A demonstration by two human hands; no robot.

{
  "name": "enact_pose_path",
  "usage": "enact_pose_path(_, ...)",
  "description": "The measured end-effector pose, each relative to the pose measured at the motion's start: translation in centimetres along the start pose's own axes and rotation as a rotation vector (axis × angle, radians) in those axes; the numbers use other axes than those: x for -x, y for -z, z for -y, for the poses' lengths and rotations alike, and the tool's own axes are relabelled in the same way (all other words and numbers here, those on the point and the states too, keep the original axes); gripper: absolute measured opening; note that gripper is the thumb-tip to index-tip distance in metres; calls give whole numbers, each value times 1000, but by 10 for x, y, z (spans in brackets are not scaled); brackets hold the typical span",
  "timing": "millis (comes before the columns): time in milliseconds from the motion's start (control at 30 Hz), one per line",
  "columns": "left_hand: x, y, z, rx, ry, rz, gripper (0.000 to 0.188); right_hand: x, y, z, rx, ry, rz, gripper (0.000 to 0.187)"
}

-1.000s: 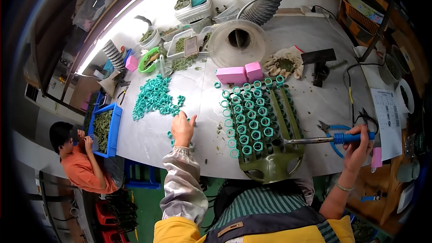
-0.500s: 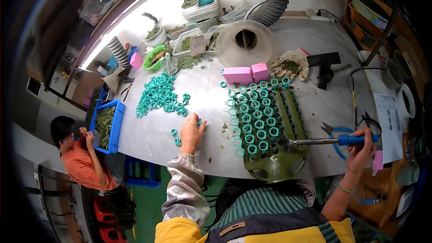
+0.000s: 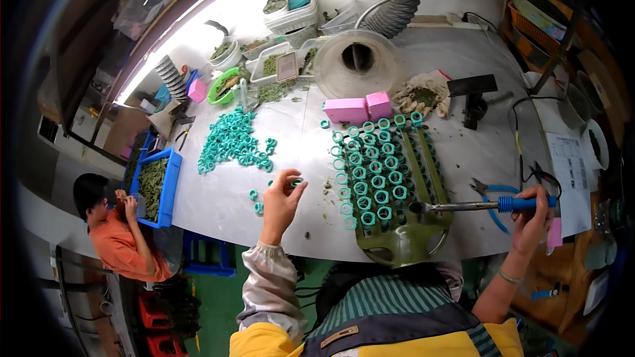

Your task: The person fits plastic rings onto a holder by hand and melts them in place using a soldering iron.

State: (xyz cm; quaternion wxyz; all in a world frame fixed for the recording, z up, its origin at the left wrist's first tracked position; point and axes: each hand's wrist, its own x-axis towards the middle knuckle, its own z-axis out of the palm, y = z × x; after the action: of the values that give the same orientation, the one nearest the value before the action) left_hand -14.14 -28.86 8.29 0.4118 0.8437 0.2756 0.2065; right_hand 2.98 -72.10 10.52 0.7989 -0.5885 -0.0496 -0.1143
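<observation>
My left hand (image 3: 280, 206) is raised over the table, with a teal ring (image 3: 297, 183) pinched between thumb and fingers. A loose pile of teal rings (image 3: 231, 139) lies beyond it, with a few strays close by. My right hand (image 3: 531, 221) grips the blue handle of a soldering iron (image 3: 471, 206). Its metal shaft points left, and the tip is over the near part of an olive-green plastic rack (image 3: 405, 241). Rows of teal hexagonal rings (image 3: 377, 181) stand on that rack. Two bare olive strips run along its right side.
Pink blocks (image 3: 346, 110) sit behind the rack, near a clear funnel hood (image 3: 357, 66) on a grey duct. Stained gloves (image 3: 424, 92), a black stand (image 3: 473, 96) and blue-handled pliers (image 3: 493, 199) lie to the right. At left, a co-worker (image 3: 126, 225) sits by a blue crate (image 3: 173, 185).
My left hand has lifted from the table beside the stray rings, and a teal ring now shows in its fingers. My right hand and the soldering iron have hardly moved.
</observation>
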Motion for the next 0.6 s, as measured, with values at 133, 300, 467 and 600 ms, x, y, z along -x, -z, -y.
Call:
enact_pose_path(133, 29, -30, -56, 275, -155, 338, 28, 0, 2, 1, 14, 10, 58, 33)
enact_pose_path(300, 55, -84, -93, 161, -464, 426, 31, 2, 5, -3, -16, -7, 41, 31)
enact_pose_path(467, 58, -115, -94, -44, -619, 337, 34, 6, 4, -18, -62, -37, 71, 30)
enact_pose_path(600, 58, -120, -93, -72, -604, 332, 31, 7, 3, -19, -95, -68, 93, 30)
